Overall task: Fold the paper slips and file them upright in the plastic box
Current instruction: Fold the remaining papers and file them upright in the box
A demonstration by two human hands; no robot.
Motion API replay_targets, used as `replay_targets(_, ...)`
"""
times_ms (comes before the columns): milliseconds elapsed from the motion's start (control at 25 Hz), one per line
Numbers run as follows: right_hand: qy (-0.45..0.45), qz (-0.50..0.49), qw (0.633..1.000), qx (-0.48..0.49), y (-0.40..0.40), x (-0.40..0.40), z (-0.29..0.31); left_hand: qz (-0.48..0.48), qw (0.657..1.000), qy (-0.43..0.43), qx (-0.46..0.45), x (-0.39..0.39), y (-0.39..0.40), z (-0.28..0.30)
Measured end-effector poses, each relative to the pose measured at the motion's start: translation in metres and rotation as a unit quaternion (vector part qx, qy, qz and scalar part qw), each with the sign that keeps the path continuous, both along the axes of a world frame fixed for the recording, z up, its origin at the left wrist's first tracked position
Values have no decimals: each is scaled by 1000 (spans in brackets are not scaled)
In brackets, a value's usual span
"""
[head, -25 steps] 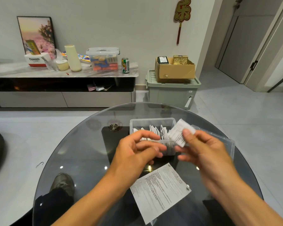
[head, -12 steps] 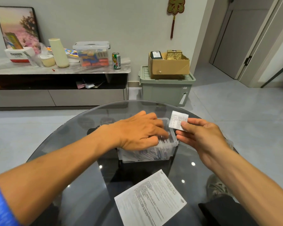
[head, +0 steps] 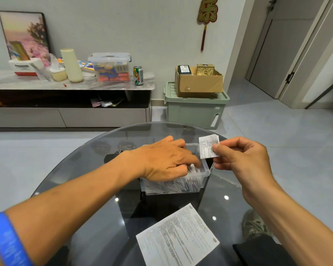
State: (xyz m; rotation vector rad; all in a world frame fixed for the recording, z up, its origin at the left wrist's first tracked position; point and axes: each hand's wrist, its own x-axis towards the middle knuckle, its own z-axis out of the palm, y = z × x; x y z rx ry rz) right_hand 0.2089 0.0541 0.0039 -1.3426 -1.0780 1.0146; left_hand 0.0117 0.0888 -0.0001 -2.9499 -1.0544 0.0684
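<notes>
At mid-frame the right hand (head: 244, 160) pinches a small folded white printed paper slip (head: 208, 146) upright just right of the clear rectangular plastic box (head: 205, 174), while the left hand (head: 165, 160), flat-fingered, presses among the filed slips (head: 181, 184) inside, nearer the gap.

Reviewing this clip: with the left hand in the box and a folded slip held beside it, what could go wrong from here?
1. The left hand covers most of the plastic box, so the folded slip pinched in the right hand may find no gap and crumple.
2. Pressing the filed slips could tip them flat.
3. The box might slide on the glass table.
</notes>
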Motion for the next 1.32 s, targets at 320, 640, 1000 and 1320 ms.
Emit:
replay_targets(320,-15,-10,1000,-6,1,5,0,-17,1000,21,-3,-1,3,-1)
replay_targets(640,-22,-9,1000,-6,-1,6,0,-6,1000,11,-13,1,2,0)
replay_targets(1000,-211,-27,975,70,-7,-5,0,-26,1000,-1,-3,-1,4,-2)
replay_targets(1320,-444,37,891,86,-4,-26,-1,-16,998,-63,-11,-2,1,-5)
